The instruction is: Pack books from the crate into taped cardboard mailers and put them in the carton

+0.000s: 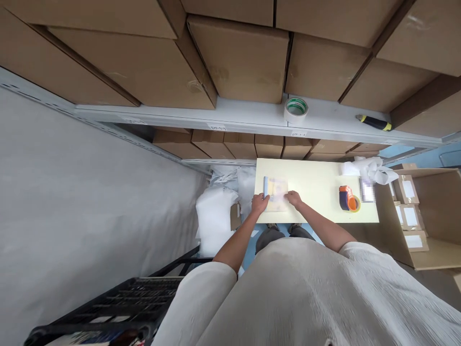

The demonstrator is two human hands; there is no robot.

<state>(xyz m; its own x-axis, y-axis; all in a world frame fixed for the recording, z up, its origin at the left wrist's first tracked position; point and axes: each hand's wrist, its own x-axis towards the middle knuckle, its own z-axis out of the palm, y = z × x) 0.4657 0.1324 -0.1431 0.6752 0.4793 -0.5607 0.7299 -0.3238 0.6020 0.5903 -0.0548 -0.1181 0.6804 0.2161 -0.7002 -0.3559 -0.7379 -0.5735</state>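
Observation:
A flat, book-like item with a blue strip along its left edge and a pale yellow and pink face lies on the cream tabletop. Its surface looks hazy, as if under a translucent cover. My left hand is closed on its lower left edge, by the blue strip. On the opposite side, my right hand pinches the right edge. An orange and dark purple tape dispenser with a yellowish roll sits on the tabletop to the right of my right hand.
White wrapping sheets are heaped left of the table, and more crumpled wrap lies at its right. The shelf above holds a tape roll, a utility knife and cartons. A large open carton stands right; a black crate is lower left.

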